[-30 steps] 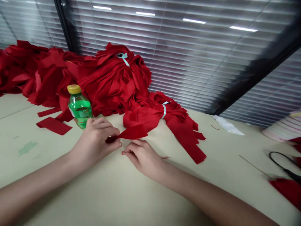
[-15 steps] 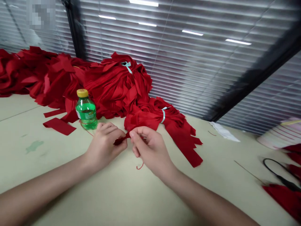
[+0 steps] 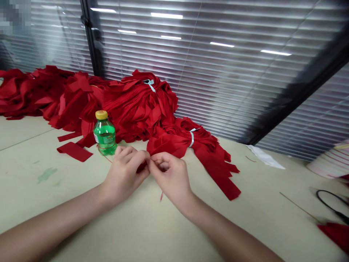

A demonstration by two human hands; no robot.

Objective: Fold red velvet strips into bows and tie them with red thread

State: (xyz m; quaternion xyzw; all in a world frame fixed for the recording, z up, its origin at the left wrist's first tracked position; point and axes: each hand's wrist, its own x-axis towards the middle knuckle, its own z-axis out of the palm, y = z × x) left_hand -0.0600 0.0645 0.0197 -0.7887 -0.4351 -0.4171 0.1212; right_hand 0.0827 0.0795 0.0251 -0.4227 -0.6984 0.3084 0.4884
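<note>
My left hand (image 3: pixel 125 174) is closed around a red fabric strip (image 3: pixel 141 167), of which only a small dark fold shows between thumb and fingers. The fingertips of my right hand (image 3: pixel 172 175) are pinched together and meet the left ones at the strip's edge; the exact grip is hidden. A short red thread (image 3: pixel 161 196) dangles under my right hand. Just behind my left hand stands a green bottle (image 3: pixel 105 136) with a yellow cap and red thread around its lower part. Behind both hands lies a tied bundle of red fabric strips (image 3: pixel 169 143).
A long heap of red fabric strips (image 3: pixel 131 105) lies along the window blinds (image 3: pixel 231 80). Loose strips (image 3: pixel 75 151) are left of the bottle. On the right are a white scrap (image 3: pixel 265 157), a thread-wound cone (image 3: pixel 331 160), a black cable loop (image 3: pixel 327 203) and more red fabric (image 3: pixel 336 233).
My hands have come closer together and their fingertips now meet, covering the bit of strip that showed between them. The whole view has shifted slightly, with things sitting lower and further right.
</note>
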